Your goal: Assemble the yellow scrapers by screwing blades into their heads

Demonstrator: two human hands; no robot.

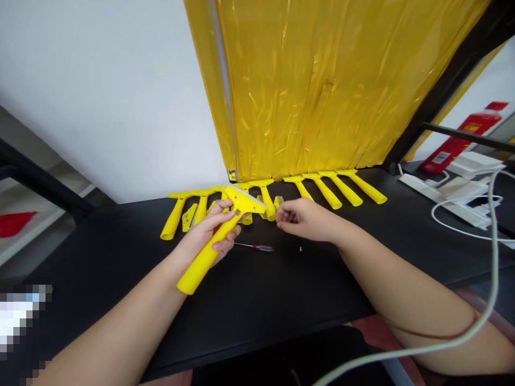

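Note:
My left hand [217, 228] is closed round a yellow scraper [205, 257], its head tilted up and its handle slanting toward me. A thin pale blade edge shows along the head. My right hand [300, 219] is just right of that head, apart from it, fingers curled and pinched together. Whatever it may hold is hidden. Below the hands, a small screwdriver [263, 248] lies flat on the black table [257, 311]. A tiny screw-like piece [300, 249] sits to its right. Behind my left hand lies a loose yellow head part [189, 217].
More yellow scrapers [351, 190] line the table's back edge, several on each side. Yellow plastic film [314, 91] hangs behind them beside a white panel [112, 96]. On the right stand a red bottle [462, 136] and a white power strip [446, 199]. A white cable [494, 241] loops across the front right.

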